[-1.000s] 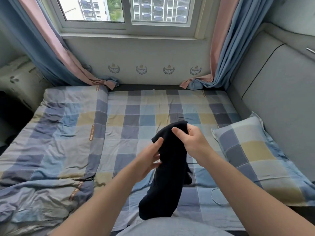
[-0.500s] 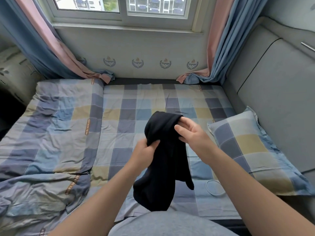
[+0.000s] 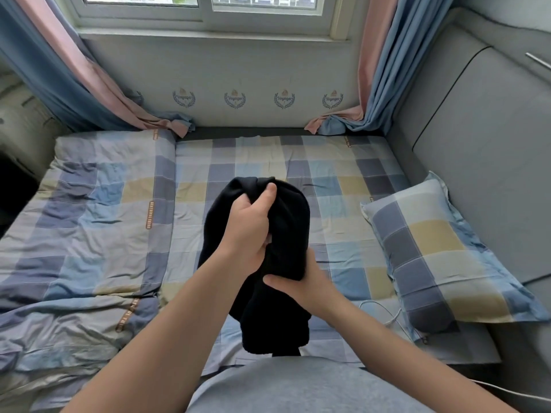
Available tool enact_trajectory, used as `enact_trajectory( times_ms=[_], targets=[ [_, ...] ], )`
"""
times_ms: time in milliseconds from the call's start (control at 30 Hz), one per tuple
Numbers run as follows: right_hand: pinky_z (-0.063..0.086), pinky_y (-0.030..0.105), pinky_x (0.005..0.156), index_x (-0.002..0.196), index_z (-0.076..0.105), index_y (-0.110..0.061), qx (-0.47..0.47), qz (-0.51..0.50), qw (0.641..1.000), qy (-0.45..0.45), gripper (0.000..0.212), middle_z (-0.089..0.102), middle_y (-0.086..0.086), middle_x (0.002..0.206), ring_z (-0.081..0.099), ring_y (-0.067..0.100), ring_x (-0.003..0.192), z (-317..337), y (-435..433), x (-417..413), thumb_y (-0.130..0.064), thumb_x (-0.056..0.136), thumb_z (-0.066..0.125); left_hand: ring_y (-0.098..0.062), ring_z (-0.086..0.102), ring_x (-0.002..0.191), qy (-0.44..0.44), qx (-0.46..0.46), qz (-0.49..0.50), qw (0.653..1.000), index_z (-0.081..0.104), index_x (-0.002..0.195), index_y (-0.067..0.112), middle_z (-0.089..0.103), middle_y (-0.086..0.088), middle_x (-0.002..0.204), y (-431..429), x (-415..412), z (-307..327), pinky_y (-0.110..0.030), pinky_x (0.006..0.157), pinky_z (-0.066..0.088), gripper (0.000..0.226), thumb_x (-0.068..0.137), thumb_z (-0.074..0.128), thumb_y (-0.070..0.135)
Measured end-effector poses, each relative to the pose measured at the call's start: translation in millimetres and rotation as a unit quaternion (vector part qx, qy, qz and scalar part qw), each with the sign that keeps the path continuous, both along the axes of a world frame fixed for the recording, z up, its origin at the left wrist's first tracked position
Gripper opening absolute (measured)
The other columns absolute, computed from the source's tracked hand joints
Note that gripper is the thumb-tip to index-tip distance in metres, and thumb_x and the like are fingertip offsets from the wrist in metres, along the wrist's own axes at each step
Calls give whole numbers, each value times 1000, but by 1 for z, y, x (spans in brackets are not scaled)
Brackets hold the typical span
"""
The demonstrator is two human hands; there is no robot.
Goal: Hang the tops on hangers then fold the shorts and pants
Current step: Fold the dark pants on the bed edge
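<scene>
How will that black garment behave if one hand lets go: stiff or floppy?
Likely floppy: the black garment bunches over the left hand and droops below the right hand. Probably light, as both hands hold it clear of the bed.

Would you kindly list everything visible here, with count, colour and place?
window: one, white frame, top
curtains: two, blue and pink, flanking the window
sheet: one, blue, grey and yellow checks, spread across the middle
quilt: one, same checks, rumpled on the left
pillow: one, same checks, right side
cable: one, white, beside the pillow
padded panel: one, grey, far right
garment: one, black, held above the sheet
shirt: one, grey, bottom edge
left hand: one, grips the garment's upper part
right hand: one, grips it lower down
</scene>
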State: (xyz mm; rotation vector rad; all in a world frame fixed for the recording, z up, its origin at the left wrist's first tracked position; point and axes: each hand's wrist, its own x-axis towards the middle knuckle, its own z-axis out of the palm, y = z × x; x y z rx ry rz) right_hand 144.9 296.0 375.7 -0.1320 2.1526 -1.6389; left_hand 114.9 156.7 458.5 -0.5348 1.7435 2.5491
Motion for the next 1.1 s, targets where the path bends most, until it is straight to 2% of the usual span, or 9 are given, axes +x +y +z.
enact_trajectory(
  times_ms=[100, 167, 300, 500, 633, 733, 900, 1000, 1100],
  targets=[
    [44, 13, 60, 105, 47, -33, 86, -41, 995, 35, 33, 61, -19, 94, 62, 0, 88, -9, -1, -6, -28, 85, 73, -23, 72, 103, -6, 47, 13, 999, 66, 118, 7, 75, -10, 110, -1, -2, 3, -38, 86, 60, 27, 104, 53, 25],
    [46, 20, 65, 104, 54, -21, 132, -62, 989, 32, 16, 63, -10, 93, 63, 17, 91, -15, 9, -17, -21, 92, 64, -25, 71, 106, -4, 72, 17, 997, 64, 119, 6, 74, -12, 113, -5, -4, 1, -40, 87, 60, 27, 104, 51, 24],
    [54, 42, 83, 96, 64, -15, 81, -78, 994, 7, 3, 72, 5, 92, 68, 26, 93, -9, 25, -37, -13, 94, 66, -26, 71, 107, 1, 74, 0, 997, 64, 117, 8, 75, -10, 111, -18, -5, -14, -41, 87, 59, 23, 104, 52, 23],
    [56, 36, 78, 92, 70, -11, -20, -106, 993, 48, 8, 72, 5, 84, 66, 18, 83, 18, 28, -57, -12, 97, 63, -14, 67, 110, -48, -75, -97, 991, 64, 119, 28, 72, 7, 116, -20, 14, -47, -33, 90, 53, 24, 97, 62, 37],
    [55, 38, 80, 89, 69, -13, -63, -179, 980, 60, 13, 72, 3, 85, 66, 15, 82, 39, 27, -73, -17, 98, 62, -12, 71, 103, -86, -118, -197, 969, 62, 125, 25, 73, 2, 115, -9, 34, -63, -29, 90, 56, 40, 89, 74, 35],
    [57, 32, 77, 87, 69, -18, -71, -191, 977, 58, 14, 73, -4, 82, 67, 12, 82, 49, 27, -78, -19, 99, 61, -11, 69, 108, -79, -136, -266, 951, 62, 128, 25, 73, 7, 117, -1, 45, -71, -31, 94, 55, 42, 89, 76, 30],
    [57, 33, 85, 107, 65, -16, -110, -163, 980, 29, 12, 74, 5, 103, 69, 20, 98, 52, 28, -70, -9, 100, 57, -21, 72, 102, -83, -134, -149, 976, 69, 115, 16, 77, -2, 105, -2, 40, -69, -38, 91, 58, 21, 95, 68, 22],
    [56, 36, 91, 119, 62, -17, -124, -87, 988, 14, 20, 74, -1, 113, 69, 17, 107, 53, 36, -60, -10, 100, 58, -28, 73, 97, -98, -104, -64, 988, 68, 117, 12, 76, -11, 104, -18, 29, -57, -49, 89, 59, 24, 96, 67, 22],
    [54, 38, 96, 121, 60, -20, -106, -8, 994, 2, 24, 73, -3, 118, 68, 16, 111, 49, 38, -47, -16, 97, 64, -35, 74, 85, -124, -58, 24, 990, 62, 118, 6, 73, -21, 105, -31, 17, -42, -45, 68, 62, 24, 99, 62, 21]
  ],
)
